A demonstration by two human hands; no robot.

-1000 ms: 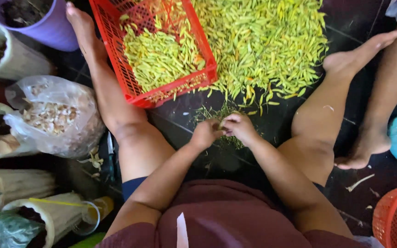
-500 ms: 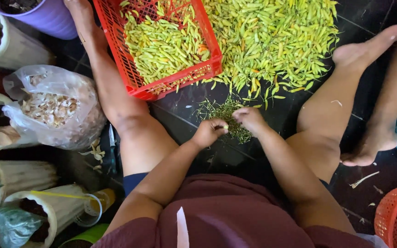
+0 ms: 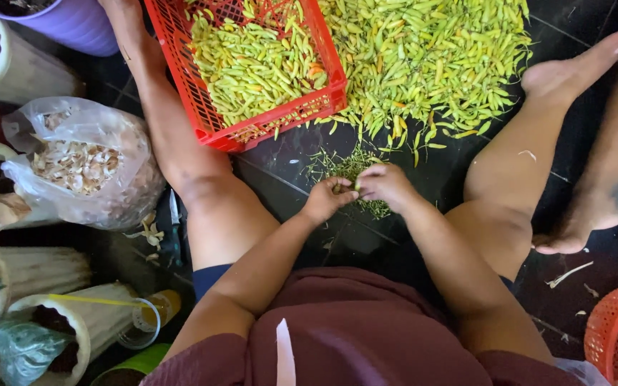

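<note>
Head view: your left hand (image 3: 327,200) and right hand (image 3: 384,184) meet, grips pinched on what seems a small green chili (image 3: 345,190) over the stem pile (image 3: 352,171). The red crate (image 3: 252,64) is partly filled; a big heap (image 3: 430,57) remains on the floor.

Yellow-green chillies (image 3: 430,57) lie heaped on the dark, glossy floor (image 3: 287,171), with more in the red lattice crate (image 3: 202,107) at far left. Thin green stems (image 3: 345,168) are scattered near them. The bucket (image 3: 66,25) is purple, the shirt (image 3: 352,336) maroon, and the near-right basket (image 3: 613,343) orange-red.
</note>
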